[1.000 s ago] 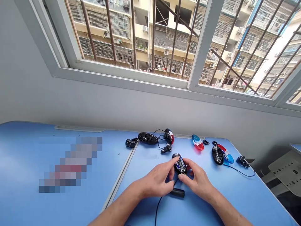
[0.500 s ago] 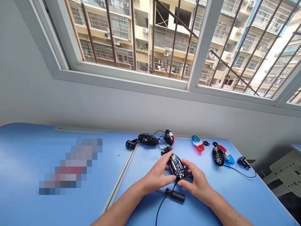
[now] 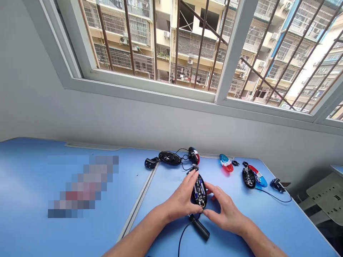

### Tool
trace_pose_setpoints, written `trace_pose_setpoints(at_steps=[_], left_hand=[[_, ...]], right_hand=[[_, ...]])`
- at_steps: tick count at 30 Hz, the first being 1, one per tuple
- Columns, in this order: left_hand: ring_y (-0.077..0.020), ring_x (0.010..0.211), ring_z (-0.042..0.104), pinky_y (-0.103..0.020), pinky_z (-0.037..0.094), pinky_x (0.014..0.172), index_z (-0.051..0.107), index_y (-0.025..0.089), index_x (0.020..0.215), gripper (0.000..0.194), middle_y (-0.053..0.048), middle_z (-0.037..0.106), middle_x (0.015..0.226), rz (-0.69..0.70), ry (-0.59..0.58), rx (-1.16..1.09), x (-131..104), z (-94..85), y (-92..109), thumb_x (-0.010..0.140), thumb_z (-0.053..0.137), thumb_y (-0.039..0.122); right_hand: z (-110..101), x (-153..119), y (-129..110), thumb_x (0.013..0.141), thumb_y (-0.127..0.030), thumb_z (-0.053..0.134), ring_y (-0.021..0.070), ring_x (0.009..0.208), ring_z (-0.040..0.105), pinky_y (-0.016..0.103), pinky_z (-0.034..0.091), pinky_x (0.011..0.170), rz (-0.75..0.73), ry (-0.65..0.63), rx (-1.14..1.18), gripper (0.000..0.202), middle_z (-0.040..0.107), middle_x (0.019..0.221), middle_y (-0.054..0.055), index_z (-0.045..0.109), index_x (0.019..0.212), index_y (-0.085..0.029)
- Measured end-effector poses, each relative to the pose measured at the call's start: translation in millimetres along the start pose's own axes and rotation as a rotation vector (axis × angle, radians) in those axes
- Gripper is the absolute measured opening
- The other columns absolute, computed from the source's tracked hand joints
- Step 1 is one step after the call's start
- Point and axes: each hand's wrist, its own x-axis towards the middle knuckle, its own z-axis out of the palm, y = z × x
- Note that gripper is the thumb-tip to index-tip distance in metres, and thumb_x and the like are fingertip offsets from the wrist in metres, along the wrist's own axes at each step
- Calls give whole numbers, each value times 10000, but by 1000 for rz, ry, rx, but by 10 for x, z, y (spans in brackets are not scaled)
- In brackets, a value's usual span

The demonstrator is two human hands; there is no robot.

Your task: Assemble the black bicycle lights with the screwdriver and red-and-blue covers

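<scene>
An open black oval housing [image 3: 199,192], with batteries and small parts visible inside, is held between both hands over the blue table. My left hand [image 3: 182,200] has its fingers on the housing's left side and top, its thumb near the lower end. On the right side and lower end, my right hand [image 3: 221,210] curls its fingers and thumb round the rim. A black cable [image 3: 181,238] runs down from the housing. Just below lies a screwdriver with a black handle [image 3: 200,230], its shaft mostly hidden by my left hand and the housing.
Behind the hands lie a black oval unit [image 3: 169,158], a black bracket [image 3: 151,163] and a red-blue light [image 3: 193,155]. To the right are a blue-red cover [image 3: 226,163], another opened housing [image 3: 248,177] and a cabled clamp [image 3: 277,185]. A seam [image 3: 139,200] crosses the table.
The housing has turned slightly and shifted a little left in both hands. My left fingers have moved over its top end. The screwdriver handle has swung to a steeper angle.
</scene>
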Motion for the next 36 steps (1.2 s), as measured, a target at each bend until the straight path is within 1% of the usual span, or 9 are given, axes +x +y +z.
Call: trace_pose_setpoints(at_steps=[4,7,10,12,15,23,25,32,36], left_hand=[[-364,1445,70,-508,165,1163,148,108,1501,1126,-221,52,1576,12,-17,53,-12,19,20,572,772,230],[-367,1446,30,-503,158,1164,115,86,1504,1172,-236,3,1574,10,-56,75,-31,11,51,555,790,223],[-354,1449,14,-515,158,1159,88,115,1509,1153,-221,-22,1578,15,-84,81,-46,-5,71,575,758,206],[-353,1449,31,-519,170,1156,95,138,1508,1123,-204,4,1582,30,-82,81,-48,-8,68,583,731,189],[-361,1442,78,-516,183,1158,133,143,1498,1086,-191,78,1573,60,-66,84,-43,5,50,575,706,163],[-364,1418,157,-497,248,1146,222,183,1454,1003,-163,179,1525,131,-21,90,-29,34,46,565,684,136],[-370,1412,166,-499,259,1141,237,196,1444,992,-155,191,1517,143,-17,96,-27,34,49,561,683,132],[-358,1417,161,-487,258,1145,216,179,1450,989,-167,176,1520,141,-14,105,-34,43,45,573,669,128],[-366,1412,174,-505,265,1135,194,189,1452,998,-170,186,1517,158,-1,133,-29,61,28,572,663,131]], right_hand=[[-11,-5,1,770,-161,582,247,1033,570,433,512,853,-14,-14,2,711,583,1199,91,307,1416,-276],[-14,-4,9,775,-161,578,245,1024,573,428,515,850,-24,-7,-9,703,591,1191,90,313,1416,-272],[-30,3,8,792,-180,581,244,1023,575,418,517,846,-52,-4,-18,693,593,1200,93,309,1423,-268],[-42,11,4,816,-206,581,242,1021,577,413,521,840,-69,1,-21,677,586,1220,93,300,1427,-278],[-51,25,-6,850,-239,570,236,1025,578,406,526,833,-89,18,-27,636,574,1251,90,299,1423,-297],[-60,58,-25,858,-217,556,228,1042,582,386,535,843,-83,47,-72,569,585,1239,91,357,1386,-290],[-60,60,-21,859,-215,556,229,1039,581,386,537,841,-91,51,-80,569,589,1231,91,359,1387,-290],[-35,53,0,870,-214,549,248,1047,572,403,540,827,-134,63,-130,595,590,1207,102,329,1417,-287],[-14,50,4,876,-222,548,247,1043,574,412,532,853,-158,87,-146,594,594,1205,101,327,1424,-283]])
